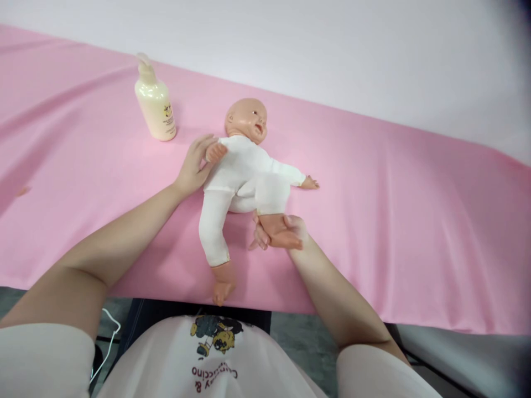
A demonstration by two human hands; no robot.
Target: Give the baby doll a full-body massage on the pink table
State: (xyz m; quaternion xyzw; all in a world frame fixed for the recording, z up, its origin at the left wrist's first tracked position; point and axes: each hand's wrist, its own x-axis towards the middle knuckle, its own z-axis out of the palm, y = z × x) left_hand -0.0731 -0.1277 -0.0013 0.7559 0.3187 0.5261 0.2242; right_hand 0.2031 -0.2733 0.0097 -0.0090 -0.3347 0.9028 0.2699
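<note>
A baby doll (pixel 244 160) with a bare head and a white cloth body lies on its back on a pink cloth. My left hand (pixel 198 166) is curled around the doll's bent arm at its side, beside the doll's small hand (pixel 216 152). Around the doll's raised lower leg, just above the foot (pixel 282 232), my right hand (pixel 265 235) is closed; the foot covers part of my palm, and motion blurs it slightly. The doll's other leg (pixel 214 226) hangs towards the table's front edge, its foot near that edge. Its other arm (pixel 290 172) stretches out to the right.
A cream pump bottle (pixel 156 110) stands upright at the back left. Pink cloth (pixel 415 221) with folds covers the table and drapes at the front edge. Behind it is a white wall (pixel 332 50). A white cable (pixel 112 337) hangs below on the left.
</note>
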